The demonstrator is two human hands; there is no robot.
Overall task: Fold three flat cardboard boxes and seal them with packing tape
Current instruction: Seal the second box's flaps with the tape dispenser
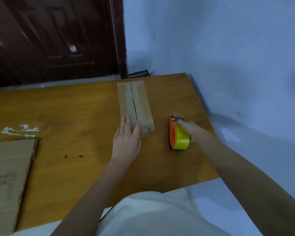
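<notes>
Right now I see the folded box (134, 104) lying flat on the wooden table (66, 108), its centre seam showing under clear tape; my left hand (127, 140) rests on the box's near end, fingers straight and flat; just right of the box, my right hand (190, 129) curls around the tape dispenser (177, 135), orange with a yellow roll, standing on the tabletop; well left of the box, flat cardboard (8, 181) lies at the table's near corner.
</notes>
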